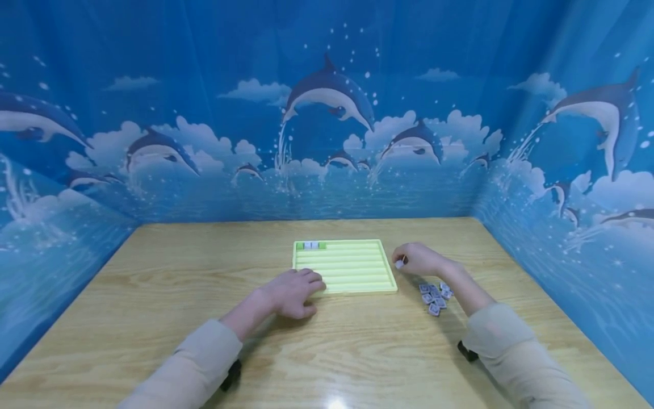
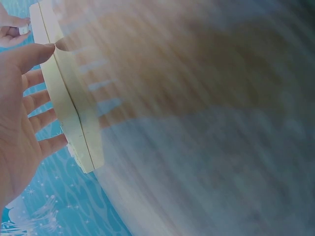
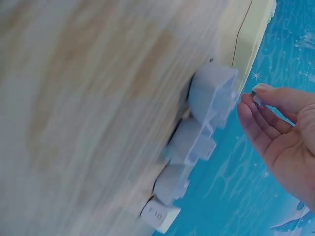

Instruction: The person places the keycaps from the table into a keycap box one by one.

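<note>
Table (image 1: 168, 307), apparently wooden, green tray (image 1: 355, 271), loose keycaps (image 1: 434, 293)

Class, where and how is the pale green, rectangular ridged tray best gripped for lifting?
Probably midway along both short rims, coming from left and right: the tray lies flat and wider than deep, so this should keep it level, fingers clear of the small green and white blocks in its far left corner.
</note>
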### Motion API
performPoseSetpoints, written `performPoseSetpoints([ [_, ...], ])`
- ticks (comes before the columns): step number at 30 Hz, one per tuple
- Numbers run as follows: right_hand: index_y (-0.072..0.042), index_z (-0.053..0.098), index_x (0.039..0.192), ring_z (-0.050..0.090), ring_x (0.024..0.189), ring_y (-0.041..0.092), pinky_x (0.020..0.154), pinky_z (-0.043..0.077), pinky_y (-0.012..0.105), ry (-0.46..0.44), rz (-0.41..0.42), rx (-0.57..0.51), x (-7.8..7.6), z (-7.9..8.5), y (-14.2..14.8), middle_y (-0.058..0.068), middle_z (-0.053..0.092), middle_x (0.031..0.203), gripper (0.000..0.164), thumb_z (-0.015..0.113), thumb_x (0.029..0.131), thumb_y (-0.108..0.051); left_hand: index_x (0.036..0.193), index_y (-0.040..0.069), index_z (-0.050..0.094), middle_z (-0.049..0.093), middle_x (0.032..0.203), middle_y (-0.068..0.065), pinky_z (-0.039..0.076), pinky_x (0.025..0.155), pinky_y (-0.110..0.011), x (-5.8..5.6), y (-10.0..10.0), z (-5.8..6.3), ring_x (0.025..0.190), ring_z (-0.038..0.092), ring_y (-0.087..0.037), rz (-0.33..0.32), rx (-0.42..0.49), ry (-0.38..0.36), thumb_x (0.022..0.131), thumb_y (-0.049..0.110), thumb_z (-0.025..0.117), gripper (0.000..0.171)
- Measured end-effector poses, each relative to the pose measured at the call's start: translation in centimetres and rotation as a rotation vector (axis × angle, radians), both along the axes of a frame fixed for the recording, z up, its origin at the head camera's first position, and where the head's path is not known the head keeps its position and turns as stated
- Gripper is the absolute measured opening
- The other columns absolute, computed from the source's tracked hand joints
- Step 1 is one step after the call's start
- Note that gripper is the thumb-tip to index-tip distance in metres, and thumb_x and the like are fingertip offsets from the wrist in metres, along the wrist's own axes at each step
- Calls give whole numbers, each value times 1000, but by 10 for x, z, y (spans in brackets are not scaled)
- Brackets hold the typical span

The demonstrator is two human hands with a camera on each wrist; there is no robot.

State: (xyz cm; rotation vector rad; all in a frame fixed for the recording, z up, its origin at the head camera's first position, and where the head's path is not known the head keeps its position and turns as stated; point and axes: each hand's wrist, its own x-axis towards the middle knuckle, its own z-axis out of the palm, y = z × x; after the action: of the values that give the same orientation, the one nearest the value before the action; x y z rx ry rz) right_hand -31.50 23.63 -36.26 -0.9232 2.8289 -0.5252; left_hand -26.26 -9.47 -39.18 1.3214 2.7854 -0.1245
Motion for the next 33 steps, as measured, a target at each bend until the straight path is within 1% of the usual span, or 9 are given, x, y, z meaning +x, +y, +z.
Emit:
performPoseSetpoints([
  [3,0,64,90,55,76,16,68,48,32,10,3,-3,-2,-1,-5,6,62,84,12,58,80,4,135,14,46,43,139,-7,32,104,-46,0,0,0,129,37,-25,3,-3,-1,89,40,54,54],
  [6,0,62,89,53,74,15,67,47,32,2,-3,-9,-3,-1,-10,6,61,82,11,57,80,4,136,14,45,42,139,-7,31,104,-47,0,1,0,129,36,-26,6,-6,-8,89,40,54,54],
  [11,0,62,93,55,80,19,73,49,36,-26,-33,-11,-3,2,-18,6,61,86,16,57,79,5,136,14,45,42,140,-7,31,104,-46,1,1,1,129,35,-25,12,-10,-11,89,40,54,54],
  [15,0,62,96,57,85,21,78,49,38,-53,-40,-11,-4,3,-21,7,62,92,18,56,79,4,135,14,46,42,139,-7,32,103,-46,0,1,1,129,36,-25,12,-10,-9,89,39,54,54],
  [19,2,62,101,58,87,22,78,50,37,-60,-19,-16,-5,2,-24,10,63,98,21,56,81,4,135,14,46,42,139,-8,32,103,-46,0,1,1,129,36,-26,11,-6,-14,88,39,55,54],
  [24,5,63,108,58,84,19,75,51,33,-44,11,-10,-7,-1,-28,12,64,101,27,56,82,4,135,14,46,43,138,-8,32,103,-46,0,1,-1,129,36,-26,8,-3,-8,89,39,54,53],
  [28,5,65,106,57,83,18,76,51,33,-24,26,-4,-9,-2,-33,14,64,101,26,56,82,5,135,14,46,43,138,-7,32,103,-45,0,1,-1,128,37,-26,8,-5,-4,89,39,54,53],
  [33,3,65,102,56,81,18,76,50,33,-15,32,-19,-10,-1,-39,10,64,96,25,56,79,7,134,14,47,44,138,-7,34,103,-45,0,1,-1,128,37,-25,9,-5,5,89,39,55,52],
])
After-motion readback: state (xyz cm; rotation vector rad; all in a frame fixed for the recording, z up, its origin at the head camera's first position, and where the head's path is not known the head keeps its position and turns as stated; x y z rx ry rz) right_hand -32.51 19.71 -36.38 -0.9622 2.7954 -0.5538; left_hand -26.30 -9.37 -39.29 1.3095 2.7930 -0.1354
